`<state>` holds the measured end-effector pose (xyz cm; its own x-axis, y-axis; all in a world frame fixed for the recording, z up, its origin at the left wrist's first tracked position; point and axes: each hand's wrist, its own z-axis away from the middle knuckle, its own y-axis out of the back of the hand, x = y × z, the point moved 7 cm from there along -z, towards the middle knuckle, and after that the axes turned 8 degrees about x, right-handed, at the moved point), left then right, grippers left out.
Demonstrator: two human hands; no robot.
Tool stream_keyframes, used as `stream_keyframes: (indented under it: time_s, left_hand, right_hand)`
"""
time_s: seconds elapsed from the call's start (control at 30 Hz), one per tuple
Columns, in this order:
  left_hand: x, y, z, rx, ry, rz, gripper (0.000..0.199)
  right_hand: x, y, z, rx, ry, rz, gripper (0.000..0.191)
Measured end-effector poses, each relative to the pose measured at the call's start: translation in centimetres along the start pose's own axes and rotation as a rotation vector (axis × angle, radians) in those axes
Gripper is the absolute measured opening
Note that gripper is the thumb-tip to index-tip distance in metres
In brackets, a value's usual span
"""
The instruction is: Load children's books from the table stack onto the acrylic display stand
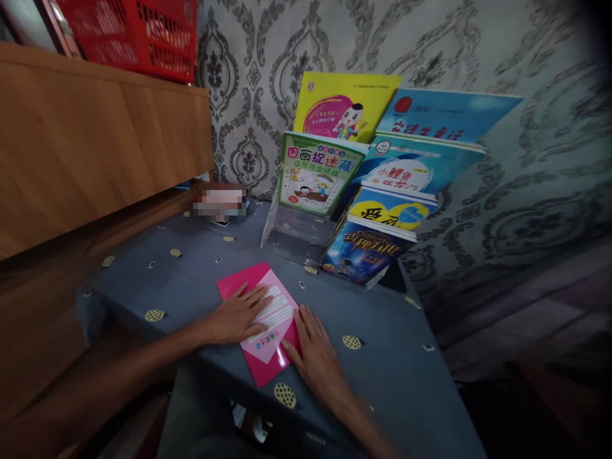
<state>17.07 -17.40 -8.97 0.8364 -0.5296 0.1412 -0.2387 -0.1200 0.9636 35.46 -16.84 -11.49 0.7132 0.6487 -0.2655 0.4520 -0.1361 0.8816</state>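
Observation:
A pink book [265, 366] lies flat on the blue-grey tablecloth near the table's front edge, a pale pink panel with printed text facing up. My left hand [239, 314] rests on its left part, fingers stretched across the cover. Along the book's right edge lies my right hand [313, 350], fingers extended and partly over the cover. Neither hand is closed around anything. Beyond the book stands a clear acrylic rack [296, 239], with a green picture book [318, 175] and a yellow book [349, 105] in its left column.
The rack's right column holds a dark blue book [366, 252], a yellow-and-blue book [392, 207] and two blue books behind. A blurred item [220, 203] lies at the back left. A wooden cabinet [105, 140] carrying a red basket [138, 38] borders the left; patterned wallpaper [248, 95] stands behind.

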Motion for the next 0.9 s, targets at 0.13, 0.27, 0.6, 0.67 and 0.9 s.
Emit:
stream_keyframes:
  time_s: [0.13, 0.27, 0.6, 0.67, 0.9]
  left_hand:
    - [1.1, 0.4, 0.6, 0.008, -0.066, 0.076, 0.069]
    - [1.4, 0.7, 0.6, -0.005, -0.079, 0.136, 0.071]
    - [3.6, 2.0, 4.3, -0.120, -0.302, 0.285, 0.099]
    - [4.0, 2.1, 5.2, -0.127, -0.330, 0.265, 0.100]
    - [4.2, 2.4, 5.5, -0.075, -0.317, 0.262, 0.072]
  right_hand:
    - [-0.8, 0.9, 3.4, 0.000, 0.073, -0.028, 0.090]
    - [-1.7, 1.7, 5.1, -0.054, 0.163, -0.074, 0.102]
    - [-2.9, 2.6, 6.4, -0.074, 0.162, -0.081, 0.097]
    - [-3.0, 2.3, 6.7, -0.069, 0.156, -0.075, 0.097]
    - [-3.1, 4.2, 6.5, 0.063, 0.166, -0.221, 0.072]
